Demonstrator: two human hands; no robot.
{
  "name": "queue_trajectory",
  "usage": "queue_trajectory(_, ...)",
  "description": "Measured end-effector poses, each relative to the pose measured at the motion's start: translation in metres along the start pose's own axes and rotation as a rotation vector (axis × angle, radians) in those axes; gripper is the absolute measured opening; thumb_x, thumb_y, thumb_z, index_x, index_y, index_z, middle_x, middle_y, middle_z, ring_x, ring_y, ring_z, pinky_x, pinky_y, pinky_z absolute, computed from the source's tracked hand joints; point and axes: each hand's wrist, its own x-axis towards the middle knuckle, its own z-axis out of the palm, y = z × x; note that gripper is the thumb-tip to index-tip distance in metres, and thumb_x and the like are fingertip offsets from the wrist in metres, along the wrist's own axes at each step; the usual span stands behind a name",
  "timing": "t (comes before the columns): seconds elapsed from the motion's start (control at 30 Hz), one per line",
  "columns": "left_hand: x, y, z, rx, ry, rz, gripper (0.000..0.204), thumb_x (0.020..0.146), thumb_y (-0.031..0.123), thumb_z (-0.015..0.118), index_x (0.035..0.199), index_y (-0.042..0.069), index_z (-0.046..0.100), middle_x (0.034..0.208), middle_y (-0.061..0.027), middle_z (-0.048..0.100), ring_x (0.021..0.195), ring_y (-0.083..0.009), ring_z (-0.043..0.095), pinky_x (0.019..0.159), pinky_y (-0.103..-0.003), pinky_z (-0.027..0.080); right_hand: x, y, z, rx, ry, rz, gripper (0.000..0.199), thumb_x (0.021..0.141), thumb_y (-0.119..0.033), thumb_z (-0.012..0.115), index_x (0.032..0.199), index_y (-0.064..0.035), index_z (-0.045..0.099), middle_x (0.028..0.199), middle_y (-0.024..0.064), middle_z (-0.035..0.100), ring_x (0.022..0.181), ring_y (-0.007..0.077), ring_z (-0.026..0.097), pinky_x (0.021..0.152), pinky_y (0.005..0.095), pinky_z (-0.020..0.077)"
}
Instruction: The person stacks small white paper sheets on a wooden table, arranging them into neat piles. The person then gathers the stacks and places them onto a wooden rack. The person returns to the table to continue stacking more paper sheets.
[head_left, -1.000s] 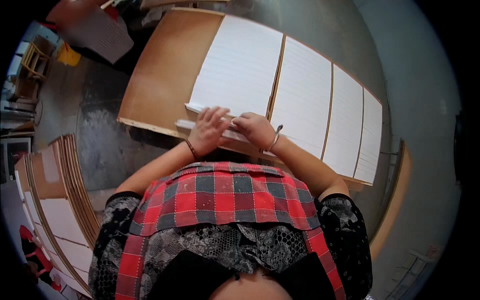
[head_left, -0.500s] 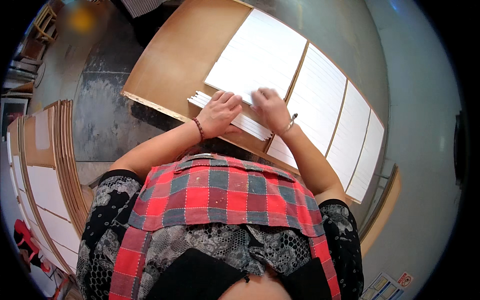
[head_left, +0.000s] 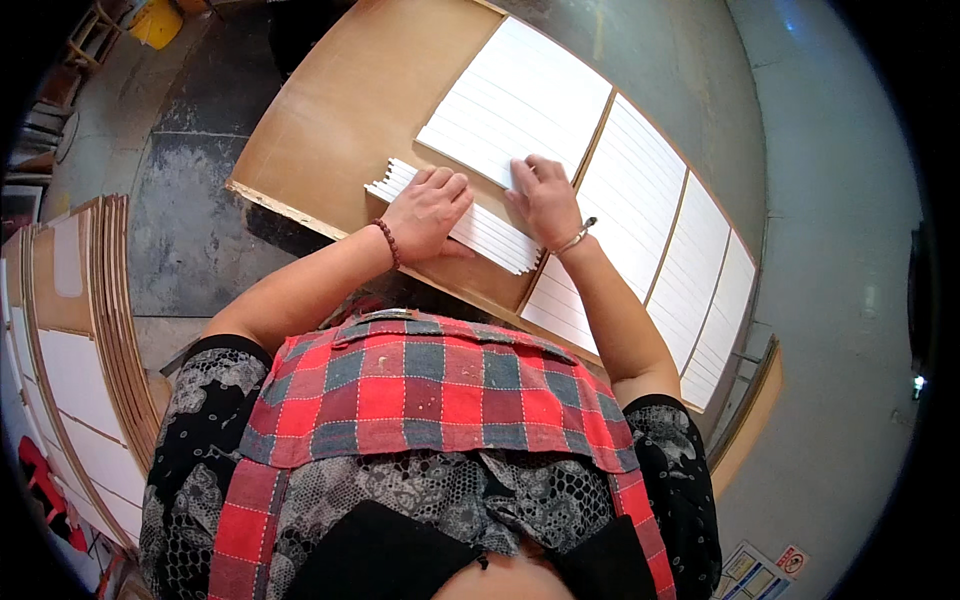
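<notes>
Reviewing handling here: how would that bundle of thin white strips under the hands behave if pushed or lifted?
The white strips look separate and loosely stacked, so they would probably slide apart. Being long and thin, they may flex when lifted. Both the left hand and right hand press them flat.

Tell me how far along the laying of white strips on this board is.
Done: four panels of white strips lie side by side on the brown board. In hand: left hand and right hand press flat on a loose bundle of strips at the near edge. Left: the board's bare left part.
</notes>
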Motion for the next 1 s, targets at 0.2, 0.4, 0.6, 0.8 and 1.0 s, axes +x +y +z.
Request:
queue_trajectory(0.2,0.003,-0.002,-0.003,-0.015,-0.049,0.001,0.089,0.067,0.055,0.078,0.134,0.005,0.044,0.147,-0.0148,0.034,0.138,-0.0338,0.030,0.116,-0.051,0.022,0.004,0.002,-0.006,0.157,-0.167,-0.001,0.034,0.084,-0.013,0.066,0.115,0.0001,0.060,0.107,0.0188,0.062,0.100,0.0362,0.059,0.084,0.0417,0.0514)
queue_trajectory(0.4,-0.003,0.007,0.006,0.081,0.197,0.075,0.089,0.071,0.058,0.074,0.135,0.004,0.044,0.140,-0.0151,0.043,0.135,-0.0320,0.037,0.116,-0.052,0.021,-0.010,0.000,-0.012,0.394,-0.444,-0.084,0.031,0.092,-0.016,0.059,0.119,-0.0017,0.059,0.109,0.0186,0.063,0.098,0.0351,0.062,0.085,0.0382,0.0527)
queue_trajectory(0.6,0.007,0.006,-0.012,0.059,-0.017,0.030,0.094,0.072,0.058,0.074,0.140,0.003,0.040,0.144,-0.0156,0.041,0.138,-0.0321,0.035,0.118,-0.053,0.017,0.016,0.014,-0.014,0.167,-0.153,0.089,0.025,0.089,-0.015,0.062,0.112,-0.0048,0.065,0.106,0.0158,0.064,0.093,0.0341,0.063,0.085,0.0394,0.0516)
queue_trajectory(0.8,0.003,0.010,-0.005,0.078,0.031,-0.004,0.097,0.070,0.055,0.077,0.140,-0.002,0.040,0.139,-0.0174,0.044,0.138,-0.0332,0.035,0.118,-0.054,0.016,0.010,0.000,-0.018,0.548,-0.509,0.113,0.021,0.095,-0.009,0.057,0.113,-0.0027,0.066,0.103,0.0126,0.066,0.094,0.0283,0.064,0.084,0.0338,0.0510)
queue_trajectory(1.0,0.008,0.014,-0.008,0.070,-0.044,-0.018,0.100,0.070,0.056,0.076,0.143,-0.001,0.037,0.144,-0.0175,0.040,0.141,-0.0330,0.030,0.119,-0.054,0.014,0.030,0.042,-0.014,-0.067,-0.011,0.099,0.035,0.084,-0.024,0.071,0.115,-0.0076,0.064,0.115,0.0144,0.065,0.106,0.0328,0.059,0.093,0.0410,0.0493)
